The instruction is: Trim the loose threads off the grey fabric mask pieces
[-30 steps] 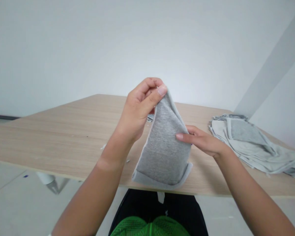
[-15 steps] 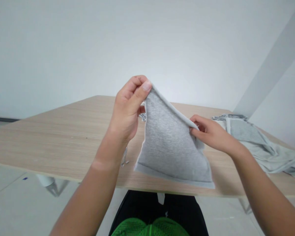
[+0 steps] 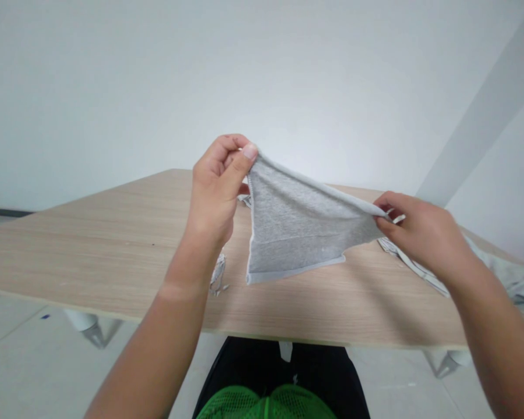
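Two pinches held the gray cloth [image 3: 297, 209] up over the table [image 3: 113, 250], your left hand [image 3: 216, 183] on one corner, right hand [image 3: 428, 233] on the other end, so kinda looked like the spreading-out step, and the next move probably wanted even tension.

We found the scene brightly lit in a cool, diffuse tone; the lamp's position could not be determined. The wall [image 3: 288, 99] was palest behind the cloth [image 3: 305, 215] and dimmed toward the upper corners. We recorded a soft-edged shadow [image 3: 393, 302] on the surface [image 3: 91, 250], below the right grip [image 3: 423, 227] and slanting toward the near edge. Fine detail was slightly smeared throughout. We noted wide-angle stretching, evident in the forearms [image 3: 157, 331] toward the lower corners.
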{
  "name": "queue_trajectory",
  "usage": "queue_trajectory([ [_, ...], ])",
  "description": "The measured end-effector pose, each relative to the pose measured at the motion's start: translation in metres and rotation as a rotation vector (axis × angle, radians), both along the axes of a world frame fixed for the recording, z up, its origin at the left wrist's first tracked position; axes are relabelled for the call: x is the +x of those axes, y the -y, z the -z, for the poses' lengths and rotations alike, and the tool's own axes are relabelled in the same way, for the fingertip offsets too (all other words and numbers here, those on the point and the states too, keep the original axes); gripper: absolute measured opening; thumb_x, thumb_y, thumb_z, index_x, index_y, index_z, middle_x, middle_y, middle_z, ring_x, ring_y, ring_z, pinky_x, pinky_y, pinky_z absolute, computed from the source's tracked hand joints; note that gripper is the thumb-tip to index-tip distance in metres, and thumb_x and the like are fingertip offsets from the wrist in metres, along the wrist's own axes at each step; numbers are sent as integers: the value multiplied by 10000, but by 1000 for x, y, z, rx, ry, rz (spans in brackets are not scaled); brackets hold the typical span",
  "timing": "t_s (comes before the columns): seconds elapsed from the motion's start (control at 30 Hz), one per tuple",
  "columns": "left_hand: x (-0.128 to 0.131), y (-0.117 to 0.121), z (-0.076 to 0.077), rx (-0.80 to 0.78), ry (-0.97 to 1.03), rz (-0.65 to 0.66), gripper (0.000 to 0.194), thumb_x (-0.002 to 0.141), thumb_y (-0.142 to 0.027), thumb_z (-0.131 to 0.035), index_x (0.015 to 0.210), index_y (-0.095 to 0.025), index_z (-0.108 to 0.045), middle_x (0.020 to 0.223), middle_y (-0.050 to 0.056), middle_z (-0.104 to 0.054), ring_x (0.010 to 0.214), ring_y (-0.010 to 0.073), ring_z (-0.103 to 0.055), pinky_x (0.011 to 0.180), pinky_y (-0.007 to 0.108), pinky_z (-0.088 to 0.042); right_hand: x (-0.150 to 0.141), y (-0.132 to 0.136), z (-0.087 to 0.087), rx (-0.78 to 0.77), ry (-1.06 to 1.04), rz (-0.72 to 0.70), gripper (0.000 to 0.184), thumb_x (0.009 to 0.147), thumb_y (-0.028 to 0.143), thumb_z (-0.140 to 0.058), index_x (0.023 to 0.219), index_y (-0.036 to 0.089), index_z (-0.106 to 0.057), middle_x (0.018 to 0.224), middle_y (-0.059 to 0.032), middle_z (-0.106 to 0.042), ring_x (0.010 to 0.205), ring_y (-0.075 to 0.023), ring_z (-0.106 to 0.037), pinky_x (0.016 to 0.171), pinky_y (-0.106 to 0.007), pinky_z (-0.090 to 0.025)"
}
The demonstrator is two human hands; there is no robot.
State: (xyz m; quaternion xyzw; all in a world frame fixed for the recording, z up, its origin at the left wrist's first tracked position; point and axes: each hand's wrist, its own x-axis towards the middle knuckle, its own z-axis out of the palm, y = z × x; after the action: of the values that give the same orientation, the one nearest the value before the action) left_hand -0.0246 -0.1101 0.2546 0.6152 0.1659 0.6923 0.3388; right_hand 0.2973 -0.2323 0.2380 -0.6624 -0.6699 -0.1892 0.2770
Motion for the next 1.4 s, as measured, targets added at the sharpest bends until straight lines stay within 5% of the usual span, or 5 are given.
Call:
queue_trajectory([
  [0.37, -16, -23, 11, -16, -128, -65, 350, 904, -554, -711, 997, -226, -630, 877, 24, -613, 817, 158, -585, 600, 218, -435, 22, 19, -12, -425, -401, -309, 478, 935, 715, -598, 1114, 272, -626, 793, -21, -654, 758, -216, -619, 647, -310, -514],
  [0.6, -25, -31, 15, -55, -165, -49, 349, 897, -544, -719, 972, -216, -624, 846, 19, -619, 821, 160, -612, 643, 233, -488, 31, 20, -17, -469, -375, -257, 463, 983, 687, -545, 1146, 266, -645, 986, -57, -675, 834, -214, -655, 726, -328, -563],
  [0.77, -28, -26, 11, -63, -162, -18, 292, 904, -496, -724, 952, -224, -630, 865, 20, -629, 856, 158, -621, 665, 228, -511, 40, 27, -16, -500, -470, -279, 493, 974, 667, -581, 1306, 303, -556, 844, -25, -642, 685, -185, -619, 631, -306, -539],
  [1.1, -32, -21, 13, -71, -135, -20, 320, 898, -541, -716, 959, -239, -631, 882, 24, -644, 918, 177, -629, 676, 236, -510, 41, 31, -25, -402, -696, -264, 486, 894, 598, -753, 1205, 236, -663, 722, -39, -677, 647, -190, -644, 608, -294, -528],
  [1.4, -26, -40, 31, -175, -311, 13, 328, 870, -530, -704, 920, -210, -650, 836, 32, -642, 834, 169, -605, 660, 244, -502, 51, 18, -17, -538, -864, -248, 446, 893, 580, -757, 1115, 203, -673, 682, -29, -646, 579, -166, -622, 549, -269, -525],
])
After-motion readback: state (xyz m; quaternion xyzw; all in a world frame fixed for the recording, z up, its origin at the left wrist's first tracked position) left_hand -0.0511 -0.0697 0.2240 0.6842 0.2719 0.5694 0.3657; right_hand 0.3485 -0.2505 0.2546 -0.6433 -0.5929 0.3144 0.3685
